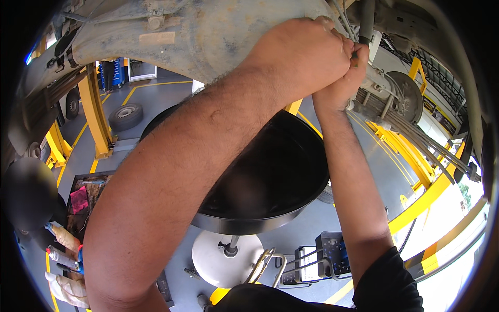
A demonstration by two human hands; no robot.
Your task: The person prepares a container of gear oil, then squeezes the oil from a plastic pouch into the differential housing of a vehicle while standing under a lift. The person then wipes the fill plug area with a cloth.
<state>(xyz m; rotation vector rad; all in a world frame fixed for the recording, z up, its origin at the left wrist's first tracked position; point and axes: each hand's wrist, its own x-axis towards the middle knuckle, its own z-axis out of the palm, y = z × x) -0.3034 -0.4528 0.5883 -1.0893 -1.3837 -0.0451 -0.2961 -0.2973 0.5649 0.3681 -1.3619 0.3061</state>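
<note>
Overhead, in the head view, your left hand (311, 50) and right hand (341, 87) meet, fingers curled, above the black round pan (254, 224); what they clamp cannot be told. Above the pan, the weathered grey metal housing (213, 39) is probably rigid and heavy; support its underside.

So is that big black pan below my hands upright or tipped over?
Upright: the black pan sits on a post above a round white base, its open top facing up. Whether it's empty, I can't tell.
</note>
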